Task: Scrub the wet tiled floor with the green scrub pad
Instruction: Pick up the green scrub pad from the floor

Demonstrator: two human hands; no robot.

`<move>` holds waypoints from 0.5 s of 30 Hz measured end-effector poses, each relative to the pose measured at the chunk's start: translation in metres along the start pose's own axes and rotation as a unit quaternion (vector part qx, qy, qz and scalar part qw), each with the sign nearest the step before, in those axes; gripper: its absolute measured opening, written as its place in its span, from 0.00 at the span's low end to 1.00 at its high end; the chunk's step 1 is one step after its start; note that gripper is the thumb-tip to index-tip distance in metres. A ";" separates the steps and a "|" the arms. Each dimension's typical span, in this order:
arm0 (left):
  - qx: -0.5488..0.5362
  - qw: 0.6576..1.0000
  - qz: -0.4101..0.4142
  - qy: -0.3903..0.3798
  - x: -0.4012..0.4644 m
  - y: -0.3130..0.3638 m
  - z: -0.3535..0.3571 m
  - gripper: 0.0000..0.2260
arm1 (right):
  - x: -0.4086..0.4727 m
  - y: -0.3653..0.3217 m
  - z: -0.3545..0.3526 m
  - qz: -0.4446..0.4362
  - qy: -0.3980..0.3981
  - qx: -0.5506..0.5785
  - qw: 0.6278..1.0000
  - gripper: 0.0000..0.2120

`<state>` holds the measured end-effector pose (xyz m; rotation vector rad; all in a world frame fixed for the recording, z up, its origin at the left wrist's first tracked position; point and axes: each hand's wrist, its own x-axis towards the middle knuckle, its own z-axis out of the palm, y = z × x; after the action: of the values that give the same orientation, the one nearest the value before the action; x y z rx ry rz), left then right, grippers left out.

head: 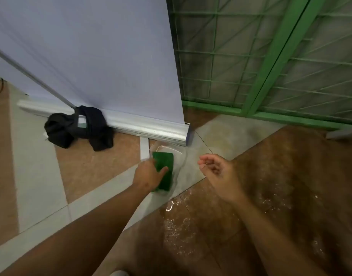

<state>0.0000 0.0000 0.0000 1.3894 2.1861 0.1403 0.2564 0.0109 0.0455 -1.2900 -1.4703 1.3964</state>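
Flat green rectangular scrub pad [164, 170] at frame centre, long axis running up-frame, partly under left hand [148, 174], fingers spread on it. Right hand [217, 172] just beside, loosely curled, empty, over wet tiled floor [270, 196].

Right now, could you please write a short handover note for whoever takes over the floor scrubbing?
Left hand: on the green scrub pad, fingers over it; a firm grip is not clear.
Right hand: empty, loosely curled, in the air right of the pad.
The pad lies on clear plastic wrapping on dry pale tile, near the banner base.
The wet floor is the brown tile lower right.
Done: pad reached. Left: lift it from the wrapping and scrub the wet tiles.
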 end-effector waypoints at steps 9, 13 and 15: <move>-0.048 0.997 -0.020 0.050 0.013 -0.007 0.029 0.20 | -0.013 0.030 -0.005 0.032 -0.008 -0.043 0.999 0.08; -0.106 0.991 -0.029 0.073 0.007 -0.003 0.021 0.16 | -0.021 0.012 -0.011 0.003 -0.011 -0.071 0.997 0.07; -0.126 0.989 -0.027 0.079 -0.004 0.001 0.016 0.16 | -0.029 0.001 -0.015 -0.009 -0.011 -0.084 0.996 0.06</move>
<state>0.0096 -0.0057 -0.0114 1.2117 2.2392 0.5043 0.2778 -0.0128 0.0510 -1.3634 -1.6388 1.3015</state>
